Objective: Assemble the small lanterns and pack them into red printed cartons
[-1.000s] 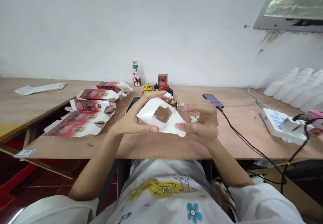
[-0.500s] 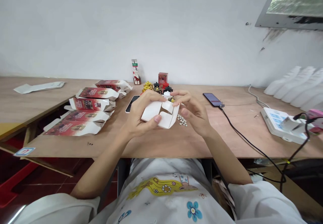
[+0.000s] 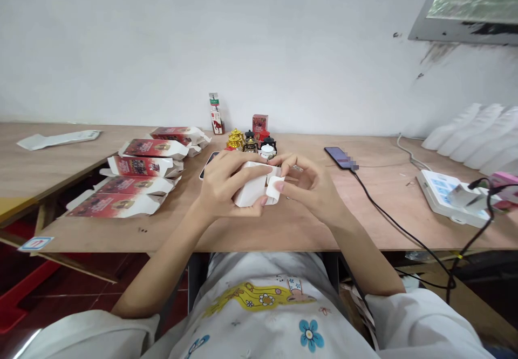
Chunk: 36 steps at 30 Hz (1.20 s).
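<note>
A small white cardboard box (image 3: 251, 190) is held above the table in front of me, its flapped end turned to the right. My left hand (image 3: 224, 185) grips it from the left, fingers over the top and thumb along the lower side. With thumb and fingers, my right hand (image 3: 304, 183) pinches a white flap at the box's right end. Just behind my hands stand several little lantern-shaped pots: a gold one (image 3: 235, 139), a white one (image 3: 267, 150), a red one and black ones. The box's inside is mostly hidden.
Flattened red printed boxes (image 3: 140, 167) lie in a row at the left. A small red box (image 3: 260, 123) and a clear packet (image 3: 216, 116) stand near the wall. A phone (image 3: 339, 157) on a cable and a white power strip (image 3: 449, 200) are at the right.
My right hand has come in against the box and now holds its end flap. My left fingers have moved further over the box's top, and the box has turned slightly.
</note>
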Motion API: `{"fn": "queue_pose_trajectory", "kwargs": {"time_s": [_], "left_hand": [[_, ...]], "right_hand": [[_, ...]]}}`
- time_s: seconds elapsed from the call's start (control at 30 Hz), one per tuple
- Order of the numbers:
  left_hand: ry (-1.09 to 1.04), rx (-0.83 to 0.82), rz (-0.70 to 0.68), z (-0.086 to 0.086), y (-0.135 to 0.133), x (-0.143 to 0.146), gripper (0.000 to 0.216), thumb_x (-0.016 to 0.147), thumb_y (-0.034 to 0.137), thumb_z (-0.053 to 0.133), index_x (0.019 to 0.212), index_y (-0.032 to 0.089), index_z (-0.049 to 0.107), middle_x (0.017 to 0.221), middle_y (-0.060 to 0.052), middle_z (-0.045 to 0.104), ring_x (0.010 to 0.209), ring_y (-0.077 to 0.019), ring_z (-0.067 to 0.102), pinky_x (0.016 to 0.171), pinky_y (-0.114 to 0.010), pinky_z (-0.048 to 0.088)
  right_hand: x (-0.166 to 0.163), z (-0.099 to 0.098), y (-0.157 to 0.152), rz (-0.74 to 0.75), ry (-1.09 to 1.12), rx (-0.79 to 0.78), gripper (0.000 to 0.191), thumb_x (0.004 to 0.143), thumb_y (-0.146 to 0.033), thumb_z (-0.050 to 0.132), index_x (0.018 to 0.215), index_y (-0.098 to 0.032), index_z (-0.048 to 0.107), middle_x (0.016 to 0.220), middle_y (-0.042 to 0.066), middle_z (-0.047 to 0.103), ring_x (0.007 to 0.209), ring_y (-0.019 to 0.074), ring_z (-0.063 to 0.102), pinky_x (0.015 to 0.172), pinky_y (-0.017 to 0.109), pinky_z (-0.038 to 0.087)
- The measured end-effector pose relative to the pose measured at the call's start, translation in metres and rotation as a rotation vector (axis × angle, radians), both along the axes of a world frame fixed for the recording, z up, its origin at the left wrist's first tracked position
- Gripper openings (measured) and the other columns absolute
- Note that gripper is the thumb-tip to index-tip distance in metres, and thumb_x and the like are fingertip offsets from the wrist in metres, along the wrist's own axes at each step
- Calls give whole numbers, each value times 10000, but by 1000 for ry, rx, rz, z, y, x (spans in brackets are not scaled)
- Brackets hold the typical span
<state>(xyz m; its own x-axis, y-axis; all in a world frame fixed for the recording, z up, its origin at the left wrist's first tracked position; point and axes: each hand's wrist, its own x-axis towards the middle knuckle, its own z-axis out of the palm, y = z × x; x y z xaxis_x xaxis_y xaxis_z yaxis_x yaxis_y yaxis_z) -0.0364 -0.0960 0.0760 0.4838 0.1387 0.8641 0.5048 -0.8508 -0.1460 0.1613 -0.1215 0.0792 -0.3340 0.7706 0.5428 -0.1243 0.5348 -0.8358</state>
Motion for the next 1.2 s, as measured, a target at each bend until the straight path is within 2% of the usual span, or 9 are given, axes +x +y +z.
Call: {"fn": "queue_pose_trajectory", "kwargs": {"time_s": [0.23, 0.43, 0.57, 0.67, 0.8, 0.9, 0.97, 1.07, 1.2], "left_hand": [[-8, 111, -34, 1, -3, 6, 320, 773, 425, 611, 1040, 251, 626, 975, -51, 709, 835, -193, 665, 722, -332, 500], [-93, 65, -88, -2, -3, 6, 411, 755, 553, 606, 1050, 267, 596, 993, -64, 696, 863, -212, 661, 728, -371, 533], [-72, -64, -52, -11, 3, 7, 553, 668, 764, 571, 953, 292, 609, 926, -56, 691, 868, -244, 654, 781, -454, 527], [16, -114, -74, -19, 7, 13, 581, 623, 826, 547, 878, 309, 615, 857, -34, 687, 845, -249, 651, 808, -480, 521], [-34, -152, -112, -18, 3, 17, 581, 703, 784, 522, 976, 283, 629, 975, -78, 674, 992, -282, 624, 929, -516, 472], [-237, -204, 51, -10, 1, 15, 517, 804, 619, 571, 1184, 269, 562, 1238, -117, 573, 1208, -300, 511, 1013, -523, 422], [-290, -275, 135, -7, 4, 12, 624, 799, 556, 634, 1320, 259, 460, 1327, -132, 496, 1262, -306, 460, 989, -502, 447], [-241, -451, 124, -9, 13, 9, 728, 772, 496, 694, 1385, 263, 377, 1311, -119, 504, 1116, -261, 557, 850, -406, 524], [-225, -599, 119, -12, 21, 5, 604, 745, 390, 715, 1272, 243, 459, 1211, -79, 573, 943, -198, 614, 730, -315, 531]], "right_hand": [[0, -3, 0, -25, -83, 25, 328, 752, -455, 749, 815, -203, 548, 1050, 39, 603, 977, 155, 619, 810, 312, 561], [-1, -9, 9, -7, -69, -15, 551, 690, -547, 774, 1089, -259, 525, 1179, 46, 607, 1029, 168, 621, 811, 301, 563], [-10, -10, 12, 268, -34, -193, 643, 792, -741, 519, 1230, -271, 520, 1231, 66, 625, 1038, 199, 640, 752, 315, 581], [-15, -12, 19, 286, 21, -314, 624, 880, -711, 356, 1283, -260, 511, 1162, 63, 663, 976, 202, 667, 742, 339, 587], [-11, -21, 37, 172, 29, -248, 581, 850, -574, 533, 1344, -275, 463, 1117, 48, 665, 936, 195, 669, 780, 353, 585], [-8, -30, 47, -26, -22, -67, 780, 772, -495, 681, 1440, -324, 315, 1208, 65, 596, 982, 203, 641, 816, 383, 580], [-10, -36, 49, -230, -90, 93, 885, 737, -425, 739, 1470, -339, 250, 1273, 87, 525, 1056, 222, 600, 862, 417, 564], [-17, -43, 46, -495, -263, 313, 815, 769, -331, 719, 1461, -330, 288, 1292, 106, 452, 1162, 255, 524, 956, 483, 507], [-20, -45, 43, -557, -467, 418, 730, 802, -291, 679, 1439, -317, 324, 1249, 101, 443, 1127, 259, 537, 949, 503, 501]]}}
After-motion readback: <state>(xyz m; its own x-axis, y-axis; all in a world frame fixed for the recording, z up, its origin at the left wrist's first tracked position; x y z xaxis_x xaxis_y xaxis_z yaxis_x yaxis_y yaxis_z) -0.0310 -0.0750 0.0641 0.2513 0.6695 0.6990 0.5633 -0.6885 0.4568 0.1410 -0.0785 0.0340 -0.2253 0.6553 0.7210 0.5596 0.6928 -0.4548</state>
